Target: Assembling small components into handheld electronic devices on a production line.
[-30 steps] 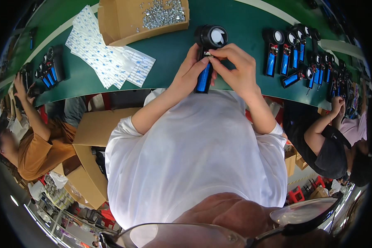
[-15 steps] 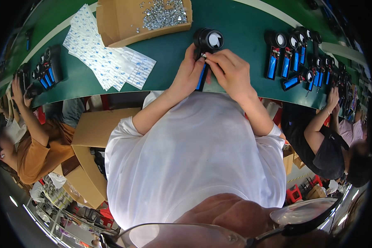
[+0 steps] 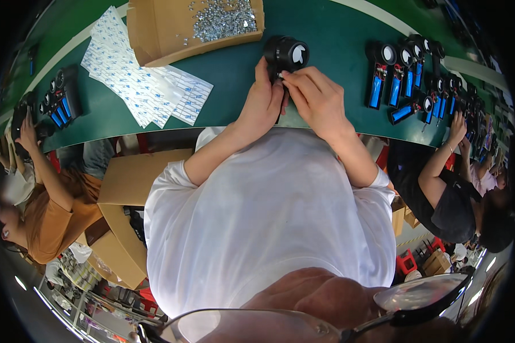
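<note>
My left hand (image 3: 260,108) is wrapped round a black handheld device with a round head (image 3: 286,52), a white disc showing in its face. Its narrow handle points toward me and is mostly hidden by my fingers. At the neck, just below the head, the fingertips of my right hand (image 3: 317,103) are pinched together. Whatever they grip there is too small and too covered to make out.
A cardboard tray (image 3: 154,51) of small shiny metal parts stands beyond white printed sheets (image 3: 137,86) at left. Several similar devices with blue cells (image 3: 376,91) lie at right, more (image 3: 60,108) at far left. Co-workers sit on both sides; an open carton (image 3: 137,177) stands below the table edge.
The device has turned slightly in my left hand, so the blue strip in its handle no longer shows. My right fingertips remain at the neck, shifted a little left.
</note>
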Demonstrator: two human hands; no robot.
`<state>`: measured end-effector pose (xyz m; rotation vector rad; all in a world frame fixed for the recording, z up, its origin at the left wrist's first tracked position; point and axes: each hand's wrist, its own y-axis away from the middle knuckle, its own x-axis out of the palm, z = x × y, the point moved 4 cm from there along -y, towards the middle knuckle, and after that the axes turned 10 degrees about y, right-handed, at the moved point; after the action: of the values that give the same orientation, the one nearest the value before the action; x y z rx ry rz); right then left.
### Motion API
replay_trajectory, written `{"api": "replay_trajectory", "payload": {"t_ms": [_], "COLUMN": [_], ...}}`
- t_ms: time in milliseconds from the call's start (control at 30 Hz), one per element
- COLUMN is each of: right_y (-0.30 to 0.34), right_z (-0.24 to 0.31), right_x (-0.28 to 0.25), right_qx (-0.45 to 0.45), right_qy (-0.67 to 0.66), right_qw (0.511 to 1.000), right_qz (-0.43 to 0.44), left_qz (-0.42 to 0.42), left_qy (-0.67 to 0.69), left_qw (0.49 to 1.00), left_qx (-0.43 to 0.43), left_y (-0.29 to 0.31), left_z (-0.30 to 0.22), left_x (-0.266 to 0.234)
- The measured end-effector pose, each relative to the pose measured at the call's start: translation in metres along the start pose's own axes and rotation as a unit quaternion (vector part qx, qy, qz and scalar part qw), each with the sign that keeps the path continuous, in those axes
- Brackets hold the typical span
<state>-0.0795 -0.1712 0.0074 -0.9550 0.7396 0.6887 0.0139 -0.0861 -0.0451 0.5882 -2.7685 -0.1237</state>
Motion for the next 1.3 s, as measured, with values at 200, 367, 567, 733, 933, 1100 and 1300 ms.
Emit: {"api": "replay_trajectory", "payload": {"t_ms": [200,367,567,733,933,1100,1300], "right_y": [-0.001,-0.003,-0.001,-0.004,0.023,0.026,0.015], "right_z": [0.005,0.011,0.016,0.009,-0.014,-0.008,0.0], "right_x": [-0.005,-0.004,0.001,-0.01,-0.022,-0.026,-0.026], "right_qx": [0.0,-0.033,-0.03,0.059,0.181,0.133,0.09], "right_qy": [0.017,0.039,0.067,-0.05,-0.138,-0.131,-0.078], "right_qw": [1.0,0.998,0.997,0.997,0.969,0.976,0.984], "right_qz": [0.023,0.033,0.012,-0.014,-0.091,-0.113,-0.131], "left_qz": [0.038,0.039,0.018,0.004,0.105,0.059,0.024], "left_qy": [0.092,0.154,0.185,0.366,0.431,0.328,0.26], "left_qw": [0.995,0.987,0.982,0.926,0.893,0.94,0.964], "left_qx": [-0.014,-0.033,-0.018,-0.096,-0.079,-0.072,-0.052], "left_y": [-0.001,0.002,0.002,-0.004,-0.013,-0.016,-0.014], "left_z": [0.006,0.01,0.009,0.007,-0.005,-0.009,-0.008], "left_x": [-0.002,-0.006,-0.006,0.0,0.007,0.01,0.012]}}
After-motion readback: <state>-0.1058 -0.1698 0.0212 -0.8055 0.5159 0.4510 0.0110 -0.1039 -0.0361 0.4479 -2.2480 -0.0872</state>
